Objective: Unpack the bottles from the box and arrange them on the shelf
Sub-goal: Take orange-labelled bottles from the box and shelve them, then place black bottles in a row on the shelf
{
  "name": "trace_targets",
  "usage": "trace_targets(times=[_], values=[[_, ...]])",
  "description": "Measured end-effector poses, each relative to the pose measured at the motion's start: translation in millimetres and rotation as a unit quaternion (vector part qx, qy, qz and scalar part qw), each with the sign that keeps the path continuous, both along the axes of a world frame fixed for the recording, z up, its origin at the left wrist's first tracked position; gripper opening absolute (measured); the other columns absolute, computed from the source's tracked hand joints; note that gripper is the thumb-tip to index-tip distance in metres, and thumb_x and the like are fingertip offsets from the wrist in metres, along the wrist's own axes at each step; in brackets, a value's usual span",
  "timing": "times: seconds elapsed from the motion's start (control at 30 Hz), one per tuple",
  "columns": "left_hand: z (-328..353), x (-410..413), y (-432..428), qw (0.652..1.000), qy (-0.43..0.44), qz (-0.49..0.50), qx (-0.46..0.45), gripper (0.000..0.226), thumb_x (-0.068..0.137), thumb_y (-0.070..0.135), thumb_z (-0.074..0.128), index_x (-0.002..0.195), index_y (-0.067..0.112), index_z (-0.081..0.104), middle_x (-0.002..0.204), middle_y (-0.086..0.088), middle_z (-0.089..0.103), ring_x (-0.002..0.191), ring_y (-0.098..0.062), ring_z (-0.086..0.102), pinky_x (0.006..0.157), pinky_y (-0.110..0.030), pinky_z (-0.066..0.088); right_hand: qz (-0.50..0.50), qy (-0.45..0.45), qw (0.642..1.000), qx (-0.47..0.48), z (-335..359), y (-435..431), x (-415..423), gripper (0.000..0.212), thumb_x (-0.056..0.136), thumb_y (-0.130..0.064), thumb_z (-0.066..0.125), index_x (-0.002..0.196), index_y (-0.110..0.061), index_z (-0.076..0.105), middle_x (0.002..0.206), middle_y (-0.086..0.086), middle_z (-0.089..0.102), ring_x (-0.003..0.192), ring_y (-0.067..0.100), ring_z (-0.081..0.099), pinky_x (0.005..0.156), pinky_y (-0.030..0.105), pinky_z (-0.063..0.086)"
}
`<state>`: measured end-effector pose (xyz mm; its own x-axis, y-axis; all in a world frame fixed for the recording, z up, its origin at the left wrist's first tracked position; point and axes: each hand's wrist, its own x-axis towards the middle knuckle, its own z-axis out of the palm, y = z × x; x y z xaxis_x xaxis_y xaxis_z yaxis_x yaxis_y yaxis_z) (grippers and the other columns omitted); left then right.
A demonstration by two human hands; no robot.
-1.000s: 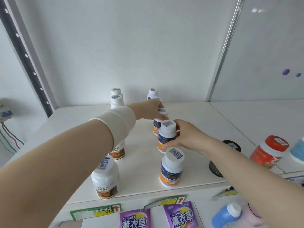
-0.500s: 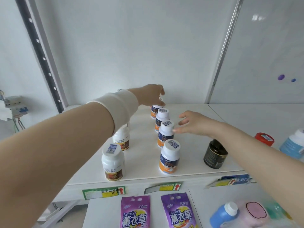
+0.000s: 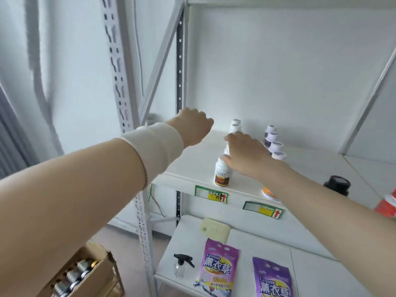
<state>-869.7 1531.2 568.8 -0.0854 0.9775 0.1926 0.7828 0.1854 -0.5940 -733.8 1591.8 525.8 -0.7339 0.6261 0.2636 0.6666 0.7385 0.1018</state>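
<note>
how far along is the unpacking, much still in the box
Done: two rows of white bottles stand on the shelf. In hand: neither hand carries a bottle; the right hand reaches over the left row, seemingly straightening it, and the left hand hovers empty. Left: the cardboard box at lower left holds more metal-capped bottles, so unpacking isn't finished.

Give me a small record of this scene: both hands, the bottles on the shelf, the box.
left hand: loosely curled, holds nothing, above the left end of the shelf
right hand: fingers straight, over the row of brown-label bottles; contact unclear
blue-label bottles: second row, to the right
cardboard box: lower left, beside the rack, holds capped bottles
</note>
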Motion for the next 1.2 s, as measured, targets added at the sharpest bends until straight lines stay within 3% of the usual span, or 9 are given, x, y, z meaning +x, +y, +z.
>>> trace_targets(times=[0.23,0.5,0.7,0.93,1.2], values=[[-55,-92,-125,0.986,-0.052,0.156,-0.031,0.038,0.096,0.017,0.045,0.132,0.009,0.039,0.126,-0.011,0.052,0.116,-0.029,0.052,0.091,-0.036,0.043,0.145,-0.047,0.988,0.019,-33,-89,-105,0.046,0.095,-0.032,0.044,0.135,-0.010,0.038,0.134,0.011,0.044,0.124,0.030,0.042,0.100,0.039,0.033],[-182,-229,-266,0.932,-0.181,0.303,-0.081,0.034,0.095,0.018,0.043,0.128,0.010,0.044,0.125,-0.009,0.054,0.115,-0.027,0.054,0.089,-0.034,0.043,0.279,-0.163,0.945,-0.054,-142,-187,-271,0.046,0.096,-0.032,0.041,0.136,-0.009,0.037,0.138,0.012,0.042,0.128,0.029,0.039,0.104,0.040,0.032],[-287,-293,-352,0.851,-0.322,0.400,-0.111,0.037,0.093,0.026,0.052,0.127,0.011,0.048,0.126,-0.009,0.058,0.114,-0.028,0.057,0.089,-0.036,0.046,0.290,-0.295,0.905,-0.100,-247,-234,-351,0.043,0.096,-0.033,0.041,0.132,-0.010,0.040,0.136,0.011,0.044,0.126,0.029,0.041,0.102,0.040,0.034],[-388,-337,-375,0.764,-0.432,0.463,-0.125,0.032,0.095,0.016,0.041,0.126,0.009,0.046,0.127,-0.012,0.055,0.115,-0.031,0.053,0.089,-0.037,0.042,0.298,-0.400,0.854,-0.147,-332,-241,-408,0.042,0.096,-0.035,0.041,0.130,-0.010,0.041,0.134,0.012,0.046,0.125,0.030,0.043,0.100,0.039,0.036],[-486,-368,-343,0.599,-0.579,0.542,-0.108,0.035,0.095,0.021,0.044,0.128,0.008,0.043,0.129,-0.012,0.055,0.117,-0.031,0.053,0.091,-0.040,0.043,0.292,-0.468,0.802,-0.228,-430,-212,-482,0.050,0.094,-0.037,0.044,0.137,-0.012,0.037,0.137,0.010,0.045,0.126,0.029,0.043,0.101,0.037,0.037]])
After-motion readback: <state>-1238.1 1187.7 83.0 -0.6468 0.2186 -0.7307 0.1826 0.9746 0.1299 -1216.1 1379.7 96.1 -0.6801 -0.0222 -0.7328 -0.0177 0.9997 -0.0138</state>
